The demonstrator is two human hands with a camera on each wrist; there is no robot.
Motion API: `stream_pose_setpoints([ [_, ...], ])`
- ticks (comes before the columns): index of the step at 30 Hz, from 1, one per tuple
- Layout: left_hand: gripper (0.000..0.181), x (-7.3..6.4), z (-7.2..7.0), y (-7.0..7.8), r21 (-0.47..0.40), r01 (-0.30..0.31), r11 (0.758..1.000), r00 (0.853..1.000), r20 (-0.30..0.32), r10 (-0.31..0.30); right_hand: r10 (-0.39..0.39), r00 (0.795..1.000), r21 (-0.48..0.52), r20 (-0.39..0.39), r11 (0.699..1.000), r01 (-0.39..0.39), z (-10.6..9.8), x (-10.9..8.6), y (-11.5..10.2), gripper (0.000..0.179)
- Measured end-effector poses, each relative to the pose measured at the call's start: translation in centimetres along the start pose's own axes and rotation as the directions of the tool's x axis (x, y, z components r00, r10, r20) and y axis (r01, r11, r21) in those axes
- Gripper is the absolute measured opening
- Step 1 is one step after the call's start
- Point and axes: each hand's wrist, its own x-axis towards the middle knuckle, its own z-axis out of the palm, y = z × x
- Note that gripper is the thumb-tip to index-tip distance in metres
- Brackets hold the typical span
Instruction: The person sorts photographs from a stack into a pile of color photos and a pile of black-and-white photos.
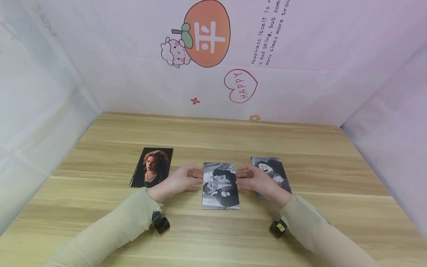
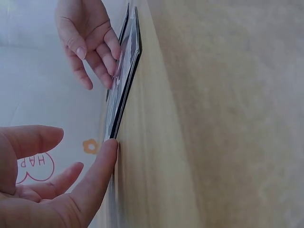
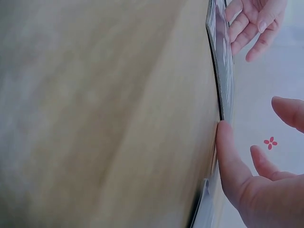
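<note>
Two pale sleeves [image 1: 110, 228] reach in from the near edge, with a small black camera [image 1: 161, 223] by the left wrist and a second camera [image 1: 277, 228] by the right wrist. Beyond them, a middle photo [image 1: 220, 185], black and white and showing two people, lies flat near the centre of the wooden table [image 1: 213, 241]. On its left side is the left hand [image 1: 181, 180], released, its fingers loosely bent; in the left wrist view one fingertip meets the photo's dark, layered edge. On its right side the right hand [image 1: 258, 181] is likewise loose and grasps nothing, one fingertip at the opposite edge in the right wrist view. Well to the left, a colour left photo [image 1: 155, 167] of a person with reddish hair against black lies beyond the left wrist. To the right, the black-and-white right photo [image 1: 277, 168] is partly hidden beneath the right hand and wrist. At the far side of the table hangs a whitish cloth [image 1: 300, 92], printed with an orange fruit [image 1: 218, 22], a little sheep [image 1: 173, 53] and a red-outlined heart [image 1: 241, 86] reading HAPPY.
</note>
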Motion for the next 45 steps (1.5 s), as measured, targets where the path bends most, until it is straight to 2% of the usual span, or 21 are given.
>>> stream_pose_setpoints([
  [14,0.041,0.0,-0.1,-0.4,-0.006,0.007,1.0,1.0,0.008,-0.007,-0.021,1.0,0.002,0.008,1.0,0.021,0.5,-0.6,-0.4,0.049],
  [21,0.041,0.0,-0.1,0.0,0.017,-0.011,1.0,1.0,-0.002,0.011,-0.045,0.999,0.007,-0.001,0.999,0.045,0.4,-0.6,-0.4,0.048],
  [27,0.045,0.0,0.1,-0.1,0.049,-0.045,0.998,0.998,-0.036,0.047,-0.074,0.997,0.004,-0.007,0.997,0.074,0.3,-0.7,-0.4,0.046],
  [31,0.051,0.1,0.2,-0.1,0.072,-0.073,0.995,0.995,-0.06,0.078,-0.081,0.996,0.023,-0.045,0.996,0.082,0.5,-0.7,-0.4,0.043],
  [40,0.05,0.6,0.5,0.0,-0.031,-0.063,0.998,0.987,-0.153,0.058,-0.052,0.991,0.104,-0.125,0.992,0.065,0.9,-0.5,-0.7,0.041],
  [45,0.049,0.7,0.9,0.5,-0.034,-0.052,0.998,0.977,-0.21,0.044,-0.044,0.983,0.103,-0.178,0.993,0.063,0.8,-0.3,-0.9,0.038],
])
